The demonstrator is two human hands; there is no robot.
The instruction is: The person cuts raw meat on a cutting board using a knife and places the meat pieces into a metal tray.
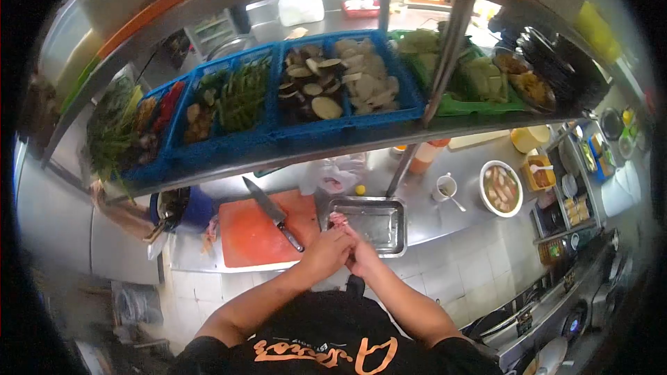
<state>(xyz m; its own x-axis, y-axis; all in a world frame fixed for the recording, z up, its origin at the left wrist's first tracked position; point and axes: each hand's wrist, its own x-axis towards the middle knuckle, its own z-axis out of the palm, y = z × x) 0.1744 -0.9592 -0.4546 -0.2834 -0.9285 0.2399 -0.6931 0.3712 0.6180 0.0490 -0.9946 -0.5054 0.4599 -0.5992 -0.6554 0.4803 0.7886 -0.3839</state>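
We see the left hand (326, 255) with its fingers pinched together against the piece of raw meat (338, 220), pink and glistening, above the left edge of the metal tray (405, 229). The right hand (362, 258) meets it underneath; we cannot tell how its fingers are set. Open steel lies between the tray's right edge and the round white bowl (501, 213) on the counter (434, 221). Left of the tray, we find a flat orange cutting board (250, 239) near the counter's front edge, a smooth-bladed knife (265, 203) slanting past its far edge.
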